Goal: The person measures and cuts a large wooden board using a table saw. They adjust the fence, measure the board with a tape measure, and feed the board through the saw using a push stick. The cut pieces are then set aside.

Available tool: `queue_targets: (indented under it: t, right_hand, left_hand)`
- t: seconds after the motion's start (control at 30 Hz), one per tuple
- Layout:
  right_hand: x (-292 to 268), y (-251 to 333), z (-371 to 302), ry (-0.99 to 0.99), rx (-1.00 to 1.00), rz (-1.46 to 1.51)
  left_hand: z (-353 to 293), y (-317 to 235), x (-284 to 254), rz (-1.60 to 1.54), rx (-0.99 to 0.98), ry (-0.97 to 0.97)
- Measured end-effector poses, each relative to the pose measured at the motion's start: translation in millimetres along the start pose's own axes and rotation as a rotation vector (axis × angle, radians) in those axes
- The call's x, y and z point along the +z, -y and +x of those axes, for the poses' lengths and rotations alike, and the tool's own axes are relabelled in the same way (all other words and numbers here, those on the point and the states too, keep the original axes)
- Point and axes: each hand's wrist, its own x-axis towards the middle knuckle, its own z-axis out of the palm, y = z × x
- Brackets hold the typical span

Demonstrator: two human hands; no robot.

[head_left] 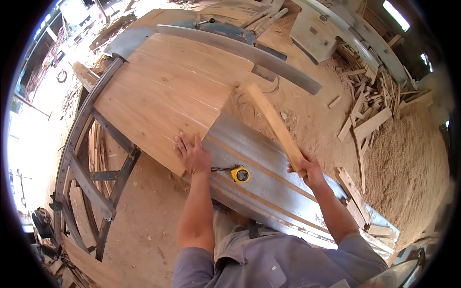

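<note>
My left hand [193, 154] lies with its fingers spread on the near corner of a wide wooden panel [168, 81] made of several joined boards. The panel rests on the metal machine table [259, 168] and reaches away to the far left. In my right hand [311, 169] I grip the near end of a narrow wooden strip [273, 122], which points up and away over the table's far edge. Between my hands a yellow tape measure [240, 174] with a dark cord sits on the metal surface.
A long metal fence [230, 50] runs along the panel's far side. On the left stands a curved metal side frame [79, 129]. Wood offcuts [372, 122] and a sawdust heap [413, 153] cover the floor at right. More offcuts [353, 194] lie by the table's right end.
</note>
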Motion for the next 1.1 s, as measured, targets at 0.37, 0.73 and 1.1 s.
queue_targets:
  t: [0.37, 0.73, 1.1]
  right_hand:
    - [-13.1, 0.0, 100.6, -0.082, -0.041, -0.029]
    - [-13.1, 13.7, 111.8, -0.140, -0.112, -0.173]
    - [-23.6, 35.2, 125.1, -0.072, -0.164, -0.286]
  left_hand:
    - [2.5, -3.1, 0.2, 0.019, -0.008, -0.001]
    - [2.0, 7.1, 13.3, 0.002, 0.008, -0.064]
    - [-0.6, 7.2, 16.8, -0.021, 0.021, -0.167]
